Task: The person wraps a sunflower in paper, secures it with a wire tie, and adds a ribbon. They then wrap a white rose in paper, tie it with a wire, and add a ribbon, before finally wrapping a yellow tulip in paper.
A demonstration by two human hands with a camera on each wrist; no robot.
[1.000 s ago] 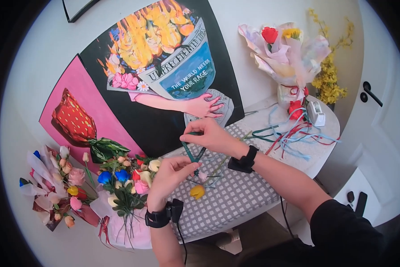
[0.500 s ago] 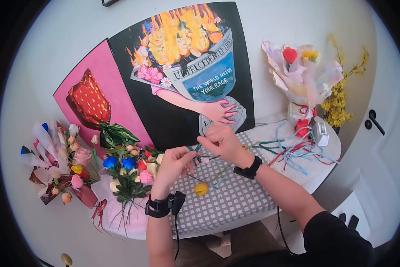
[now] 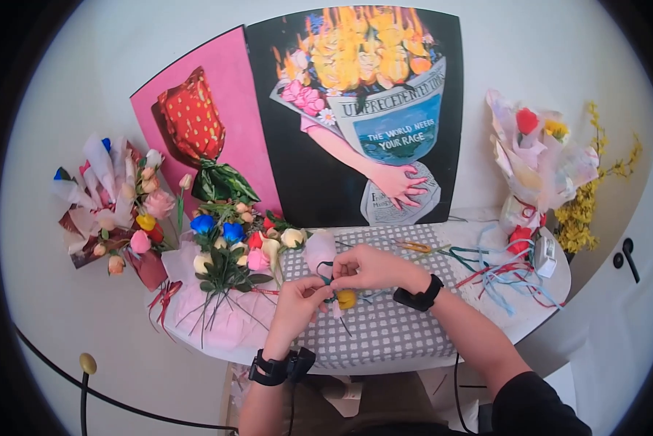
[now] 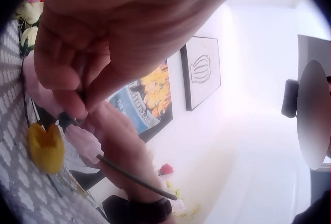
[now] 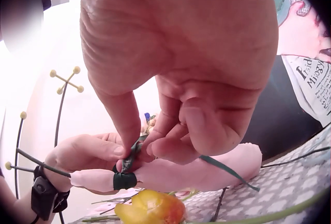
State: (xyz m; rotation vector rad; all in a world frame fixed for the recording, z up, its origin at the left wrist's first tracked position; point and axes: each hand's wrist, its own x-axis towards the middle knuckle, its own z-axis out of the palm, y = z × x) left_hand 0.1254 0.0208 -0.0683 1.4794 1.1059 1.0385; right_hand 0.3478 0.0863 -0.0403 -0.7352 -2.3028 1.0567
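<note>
A slim bundle in pale pink wrap (image 5: 196, 172) has a dark green ribbon (image 5: 125, 180) round its narrow part, with a dark stem poking out of the near end. My left hand (image 3: 299, 304) pinches the ribbon between thumb and finger, right at the knot. Facing it, my right hand (image 3: 374, 269) also pinches the ribbon, its fingertips close to the left ones. A loose green tail hangs beyond the right fingers in the right wrist view. Just beneath the hands lies a yellow tulip (image 4: 45, 149) on the checked cloth (image 3: 385, 334).
Left of the cloth lie loose artificial flowers (image 3: 232, 232) on pink paper, beside a wrapped bouquet (image 3: 115, 203). On the right, cut ribbons (image 3: 486, 272) surround a white tape dispenser (image 3: 545, 256), near another bouquet (image 3: 534, 160). Scissors (image 3: 414, 247) rest behind the right hand; two paintings (image 3: 297, 167) lean behind.
The right hand has come down from above the left hand, and both now meet at the ribbon. The pink wrap shows behind them. The head view has shifted.
</note>
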